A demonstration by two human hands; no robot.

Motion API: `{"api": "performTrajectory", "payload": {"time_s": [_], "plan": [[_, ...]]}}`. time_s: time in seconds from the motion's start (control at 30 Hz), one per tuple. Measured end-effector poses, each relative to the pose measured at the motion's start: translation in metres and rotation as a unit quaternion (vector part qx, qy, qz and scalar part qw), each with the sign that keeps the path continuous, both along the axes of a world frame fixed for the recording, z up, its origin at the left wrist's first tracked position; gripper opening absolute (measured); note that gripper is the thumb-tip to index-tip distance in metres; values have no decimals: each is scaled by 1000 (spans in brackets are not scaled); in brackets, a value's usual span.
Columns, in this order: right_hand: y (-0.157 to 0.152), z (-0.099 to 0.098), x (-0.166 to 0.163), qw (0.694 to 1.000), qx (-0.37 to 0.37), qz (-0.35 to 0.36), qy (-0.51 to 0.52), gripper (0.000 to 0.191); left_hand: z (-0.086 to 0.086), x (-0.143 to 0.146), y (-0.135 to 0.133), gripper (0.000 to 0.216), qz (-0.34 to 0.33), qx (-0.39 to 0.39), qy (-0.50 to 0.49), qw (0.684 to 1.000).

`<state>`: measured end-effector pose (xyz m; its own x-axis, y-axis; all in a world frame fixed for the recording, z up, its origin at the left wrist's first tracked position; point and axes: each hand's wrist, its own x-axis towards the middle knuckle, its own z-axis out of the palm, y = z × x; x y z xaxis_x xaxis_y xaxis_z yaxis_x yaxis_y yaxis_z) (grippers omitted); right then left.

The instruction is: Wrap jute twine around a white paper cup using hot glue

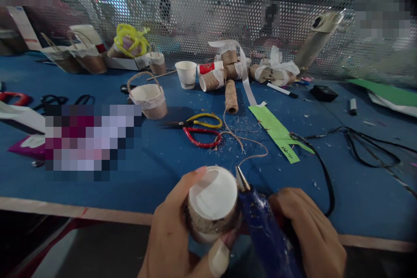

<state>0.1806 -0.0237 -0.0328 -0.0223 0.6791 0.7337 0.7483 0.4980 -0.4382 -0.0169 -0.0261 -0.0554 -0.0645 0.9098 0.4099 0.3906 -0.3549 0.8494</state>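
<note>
My left hand (pixel 172 234) is closed around a paper cup (pixel 213 193) tipped so its white base faces up. Brown twine wraps part of the cup's side, and a pale wrap covers my thumb tip. In my right hand (pixel 309 226) is a blue glue gun (pixel 263 226), its metal nozzle beside the cup's rim edge; I cannot tell if it touches. A loose strand of twine (pixel 265 150) runs behind the nozzle from a twine spool (pixel 231 97). Scissors (pixel 202 130) with one yellow and one red handle lie beyond the cup.
A twine-handled cup basket (pixel 150 100) stands left of the scissors. Behind are a white paper cup (pixel 186 74) and several twine-wrapped cups (pixel 211 80). A green paper strip (pixel 276 132) and black cable (pixel 325 173) lie right. A perforated metal screen (pixel 208 13) closes off the back.
</note>
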Motion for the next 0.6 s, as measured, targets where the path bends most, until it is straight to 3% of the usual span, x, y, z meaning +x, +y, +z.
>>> {"api": "performTrajectory", "payload": {"time_s": [0.6], "plan": [[1, 4, -5, 1000, 17, -22, -5, 31, -1, -6, 2, 74, -5, 22, 28, 999]]}}
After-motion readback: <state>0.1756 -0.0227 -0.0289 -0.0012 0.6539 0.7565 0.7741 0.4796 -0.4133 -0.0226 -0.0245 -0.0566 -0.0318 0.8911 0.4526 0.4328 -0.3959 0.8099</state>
